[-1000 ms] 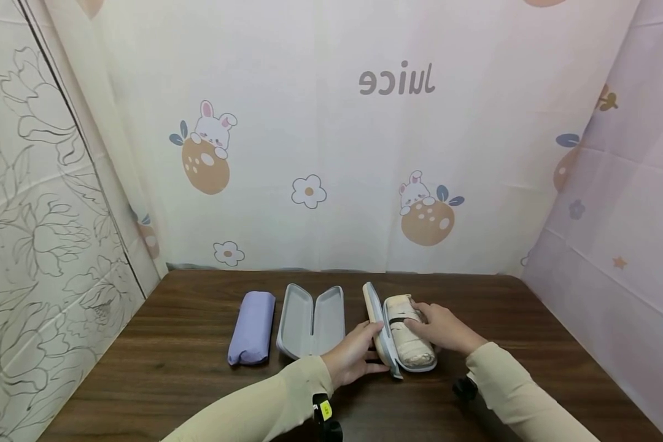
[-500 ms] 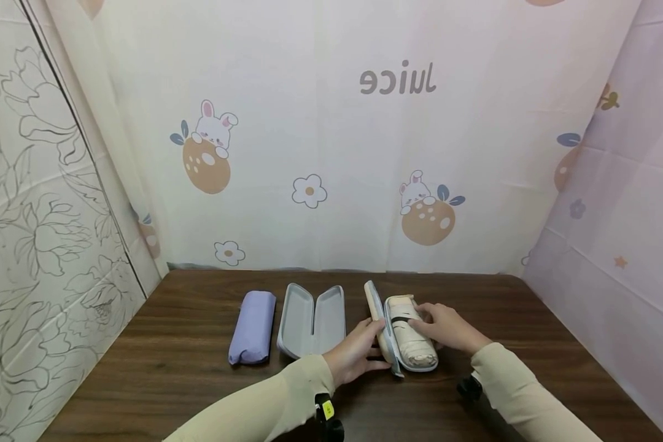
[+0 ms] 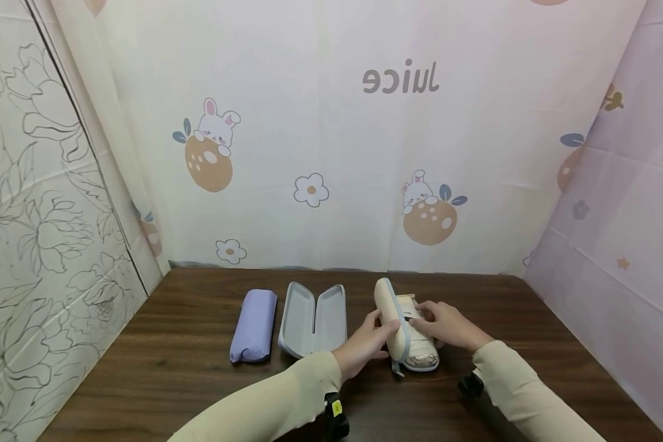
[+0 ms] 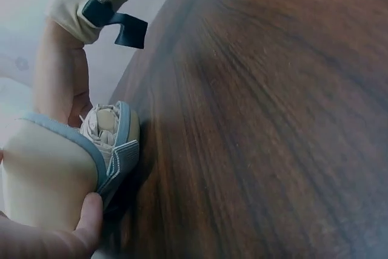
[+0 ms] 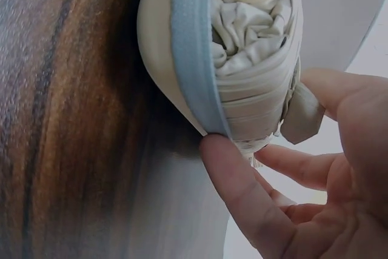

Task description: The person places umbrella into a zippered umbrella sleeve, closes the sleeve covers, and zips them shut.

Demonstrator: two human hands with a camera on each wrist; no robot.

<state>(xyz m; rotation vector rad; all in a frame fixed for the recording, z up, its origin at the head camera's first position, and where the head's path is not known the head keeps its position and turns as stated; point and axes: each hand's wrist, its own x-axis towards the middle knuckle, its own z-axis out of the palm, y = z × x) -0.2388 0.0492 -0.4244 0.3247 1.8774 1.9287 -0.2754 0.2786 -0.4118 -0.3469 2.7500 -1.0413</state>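
Note:
A cream zip case with a pale blue zipper edge stands at the right of the table, its lid tilted over the base. A cream folding umbrella lies inside, its gathered end facing the near side. My left hand grips the lid from the left, thumb on its outer face. From the right, my right hand holds the umbrella in the base. In the right wrist view, one fingertip meets the zipper edge and another digit touches the umbrella's strap tab. The lid covers part of the umbrella.
An open case with a light grey inside stands left of my left hand. Farther left lies a lavender wrapped bundle. The dark wooden table ends at a printed curtain behind.
My left hand has swung the case's lid up and rightward, over the umbrella, turning its cream outside into view. My right hand stays almost in place.

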